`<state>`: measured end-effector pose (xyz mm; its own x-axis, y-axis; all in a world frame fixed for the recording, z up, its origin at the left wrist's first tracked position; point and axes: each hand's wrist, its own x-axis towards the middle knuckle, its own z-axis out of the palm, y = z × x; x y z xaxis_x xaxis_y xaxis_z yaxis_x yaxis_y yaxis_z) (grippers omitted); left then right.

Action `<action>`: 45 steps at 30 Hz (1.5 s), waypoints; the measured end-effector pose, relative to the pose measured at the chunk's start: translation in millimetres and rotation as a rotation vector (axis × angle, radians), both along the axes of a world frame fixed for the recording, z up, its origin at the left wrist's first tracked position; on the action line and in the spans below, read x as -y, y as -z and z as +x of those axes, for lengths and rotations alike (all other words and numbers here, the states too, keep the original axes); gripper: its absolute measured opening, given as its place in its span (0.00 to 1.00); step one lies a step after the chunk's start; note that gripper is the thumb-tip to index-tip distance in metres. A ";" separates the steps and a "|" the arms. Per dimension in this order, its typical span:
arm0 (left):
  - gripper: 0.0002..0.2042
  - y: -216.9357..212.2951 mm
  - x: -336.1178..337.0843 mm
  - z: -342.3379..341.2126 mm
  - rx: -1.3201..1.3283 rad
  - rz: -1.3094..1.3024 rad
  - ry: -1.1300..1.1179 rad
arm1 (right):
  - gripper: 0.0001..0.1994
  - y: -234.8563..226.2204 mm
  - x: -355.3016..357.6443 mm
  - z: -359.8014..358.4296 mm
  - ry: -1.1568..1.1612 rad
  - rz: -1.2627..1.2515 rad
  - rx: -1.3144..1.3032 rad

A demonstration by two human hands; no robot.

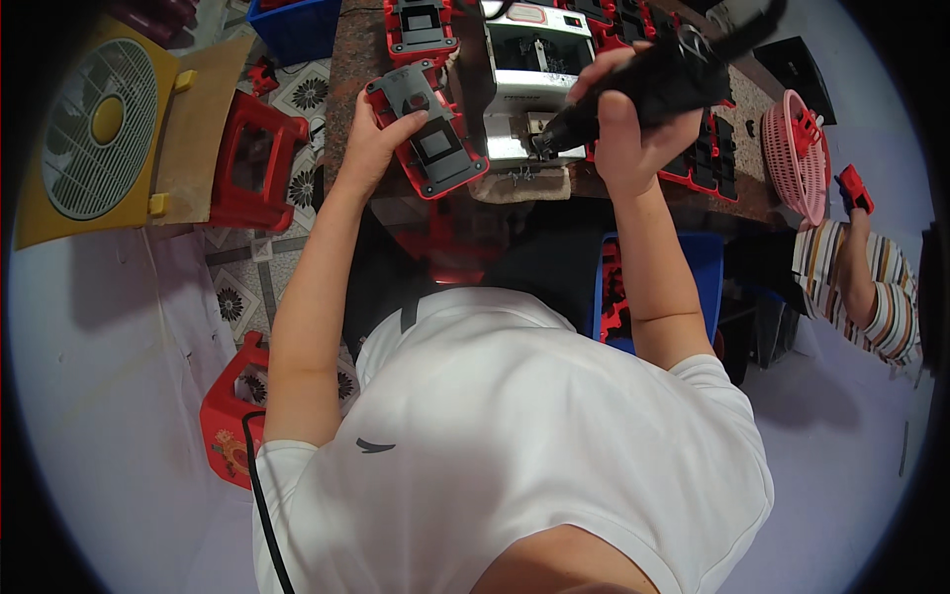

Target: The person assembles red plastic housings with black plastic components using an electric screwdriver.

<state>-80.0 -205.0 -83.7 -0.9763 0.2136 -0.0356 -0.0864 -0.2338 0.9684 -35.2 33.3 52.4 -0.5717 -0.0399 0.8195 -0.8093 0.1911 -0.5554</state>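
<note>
My left hand (374,147) is closed round the left side of a red and black plastic housing (437,170), thumb on its black face. The housing is tilted at the table's front edge. My right hand (638,148) grips a black electric screwdriver (643,97). Its tip points down and left, at the front tray of a white metal screw feeder (542,79). Whether the tip touches a screw is too small to tell. Several loose screws (522,178) lie along the feeder's front edge.
More red and black housings (421,30) lie on the speckled stone table (356,69), behind and to the right. A pink basket (792,158) stands at the right end, near a co-worker in a striped shirt (871,287). Below are a blue bin (708,267), red stools (255,163) and a yellow fan (104,119).
</note>
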 end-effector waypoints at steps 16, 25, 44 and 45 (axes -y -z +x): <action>0.29 -4.8 0.1 3.6 0.039 -0.014 -0.009 | 0.15 -8.3 5.3 -15.0 0.007 -0.181 0.186; 0.30 -2.8 -2.0 3.6 0.010 -0.036 0.007 | 0.16 -51.1 10.6 -16.6 -0.101 -0.311 0.273; 0.35 4.8 -2.7 -2.0 0.018 0.100 -0.004 | 0.12 -37.5 134.3 -79.5 -0.161 -0.313 -0.172; 0.35 5.9 -1.9 -2.8 0.014 0.078 -0.005 | 0.12 -35.6 137.2 -81.1 -0.174 -0.313 -0.174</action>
<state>-82.8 -203.1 -89.6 -0.9769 0.2110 -0.0330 -0.0986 -0.3087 0.9461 -116.2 -103.8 88.0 -0.4302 0.1436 0.8913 -0.9018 -0.1139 -0.4169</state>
